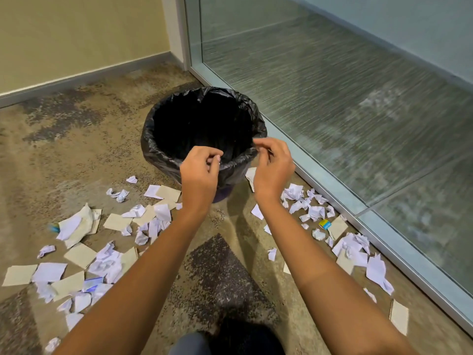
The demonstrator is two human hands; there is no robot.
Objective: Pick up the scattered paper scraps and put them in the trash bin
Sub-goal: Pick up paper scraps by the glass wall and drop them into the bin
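While both bare arms reach up from the bottom of the frame, the left hand (pixel 201 172) and the right hand (pixel 272 166) hang at the near rim of the trash bin (pixel 204 124), which stands in the middle of the frame. A black bag (pixel 153 147) lines the bin, and it looks dark inside. The fingers (pixel 213 160) of the left hand are curled in close, with the thumb against the fingertips right at the bag's edge. The right hand's fingers are curled in close too. I cannot tell if either hand holds a scrap or pinches the bag.

Paper scraps (pixel 107 262) lie all over the carpet floor (pixel 64 155). A big bunch sits at the lower left of the frame, with white crumpled bits and flat tan pieces mixed together. Another bunch (pixel 355 249) lies at the lower right, beside the glass wall (pixel 358 98). A small yellow and blue bit (pixel 324 223) sits among those on the right. A few scraps lie just beside the bottom of the bin.
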